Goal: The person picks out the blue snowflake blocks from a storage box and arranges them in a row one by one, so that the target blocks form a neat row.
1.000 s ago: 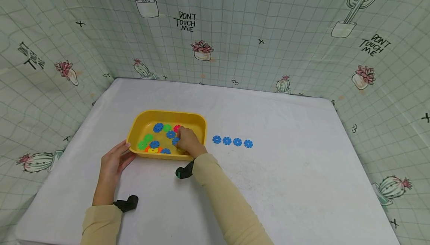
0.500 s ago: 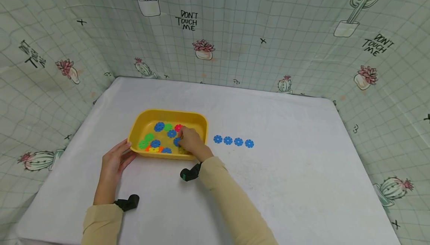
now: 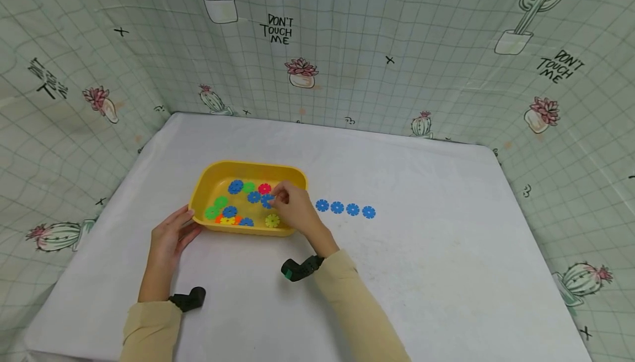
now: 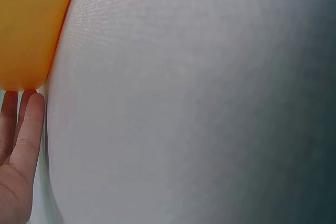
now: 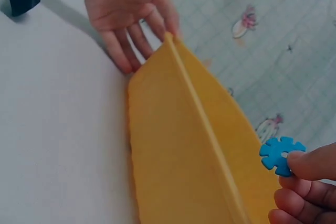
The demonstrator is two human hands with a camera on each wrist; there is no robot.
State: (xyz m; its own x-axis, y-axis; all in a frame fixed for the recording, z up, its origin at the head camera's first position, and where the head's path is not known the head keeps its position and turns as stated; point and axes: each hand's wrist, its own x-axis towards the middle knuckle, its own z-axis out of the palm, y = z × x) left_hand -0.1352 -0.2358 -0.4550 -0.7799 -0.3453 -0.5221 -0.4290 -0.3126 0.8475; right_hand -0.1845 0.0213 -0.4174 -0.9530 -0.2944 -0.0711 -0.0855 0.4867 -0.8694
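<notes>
A notched blue plastic snowflake disc point(image 5: 272, 155) is pinched between the thumb and fingers of my right hand point(image 3: 300, 210), above the right part of a yellow tray point(image 3: 253, 231). My left hand point(image 3: 166, 238) holds the tray's near left corner, thumb at the rim and the other fingers against the outer wall. Inside the tray lie several more discs: blue ones, green ones point(image 3: 212, 212), a red one point(image 3: 264, 188), orange, and a yellow one point(image 3: 272, 220) near the front wall.
To the right of the tray, several blue discs point(image 3: 337, 207) lie in a row on the white tablecloth point(image 3: 436, 252). A cloth backdrop point(image 3: 347, 37) printed with a grid and cacti rises behind and beside the table. Each wrist carries a black camera point(image 3: 190, 299).
My right hand has lifted and shifted right from the tray's contents with a blue disc, uncovering the yellow disc. The left hand stays at the tray's corner.
</notes>
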